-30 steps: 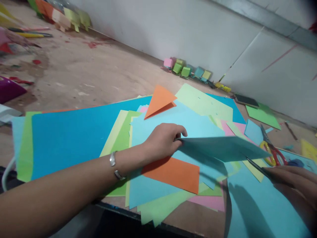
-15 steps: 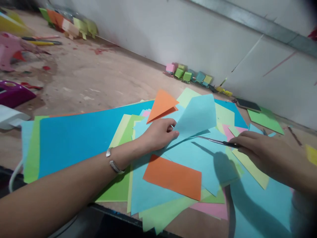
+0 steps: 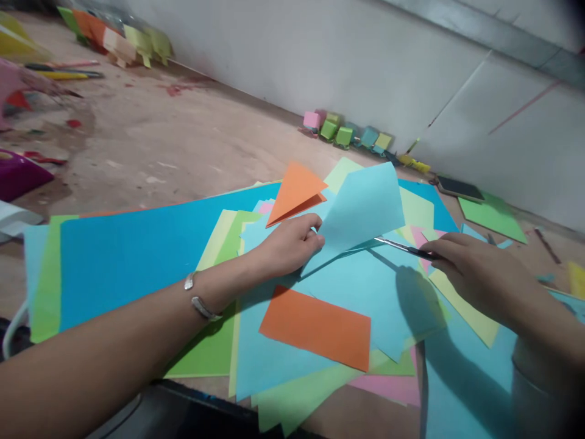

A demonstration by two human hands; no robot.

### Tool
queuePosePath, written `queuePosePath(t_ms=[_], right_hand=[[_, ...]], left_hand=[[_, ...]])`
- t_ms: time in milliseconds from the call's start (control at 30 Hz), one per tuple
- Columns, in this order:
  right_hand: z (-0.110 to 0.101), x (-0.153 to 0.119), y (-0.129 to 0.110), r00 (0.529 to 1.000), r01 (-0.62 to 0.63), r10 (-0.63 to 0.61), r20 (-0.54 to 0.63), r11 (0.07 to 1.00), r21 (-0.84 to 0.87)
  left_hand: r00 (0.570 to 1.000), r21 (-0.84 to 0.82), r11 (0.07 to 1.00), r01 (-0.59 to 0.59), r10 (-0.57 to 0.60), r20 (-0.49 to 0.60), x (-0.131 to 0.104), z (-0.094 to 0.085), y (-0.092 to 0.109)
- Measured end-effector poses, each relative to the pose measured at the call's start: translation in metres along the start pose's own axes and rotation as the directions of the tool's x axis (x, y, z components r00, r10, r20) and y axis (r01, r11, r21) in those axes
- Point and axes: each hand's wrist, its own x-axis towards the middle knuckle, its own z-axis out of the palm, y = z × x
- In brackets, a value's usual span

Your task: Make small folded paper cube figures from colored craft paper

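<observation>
My left hand (image 3: 295, 244) is closed in a pinch on the lower left corner of a light blue sheet of paper (image 3: 365, 204), which stands tilted up. My right hand (image 3: 470, 268) grips slim scissors (image 3: 402, 247); their handles are mostly hidden by my fingers. The blade tips are at the sheet's lower edge, where a narrow strip hangs beneath. Beside my left hand stands a folded orange paper (image 3: 295, 189). A flat orange rectangle (image 3: 317, 329) lies in front, on the light blue sheets.
Stacked coloured sheets (image 3: 128, 256) spread leftward. Small paper blocks (image 3: 342, 131) line the wall. A dark phone (image 3: 459, 188) rests on green paper at the right. A pink glue gun (image 3: 13, 88) and a purple object (image 3: 21, 175) are at the far left.
The scissors' tips have shifted slightly right and up along the blue sheet's lower edge. My left hand keeps its hold. The camera view has shifted a little.
</observation>
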Motion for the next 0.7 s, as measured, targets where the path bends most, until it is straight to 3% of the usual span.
queuePosePath(t_ms=[233, 367, 433, 500, 600, 700], right_hand=[[0.014, 0.016, -0.027, 0.968, 0.252, -0.246, -0.058, 0.927, 0.277], [0.019, 0.016, -0.04, 0.957, 0.29, -0.284, -0.064, 0.912, 0.291], [0.022, 0.015, -0.042, 0.953, 0.302, -0.299, -0.055, 0.912, 0.278], [0.026, 0.014, -0.042, 0.95, 0.311, -0.309, -0.049, 0.914, 0.26], [0.03, 0.013, -0.041, 0.946, 0.323, -0.321, -0.045, 0.919, 0.228], [0.031, 0.013, -0.041, 0.939, 0.343, -0.339, -0.052, 0.915, 0.212]], left_hand=[[0.999, 0.133, 0.99, -0.039, 0.039, 0.0, 0.0, 0.001, -0.002], [0.998, 0.251, 0.967, -0.044, 0.055, -0.036, -0.006, 0.006, -0.003], [0.989, 0.354, 0.93, -0.095, 0.129, -0.073, -0.01, 0.006, -0.003], [0.964, 0.464, 0.863, -0.199, 0.257, -0.065, -0.012, 0.005, -0.005], [0.886, 0.517, 0.744, -0.424, 0.459, 0.067, -0.008, 0.0, -0.011], [0.82, 0.512, 0.654, -0.557, 0.529, 0.216, 0.001, -0.003, -0.02]])
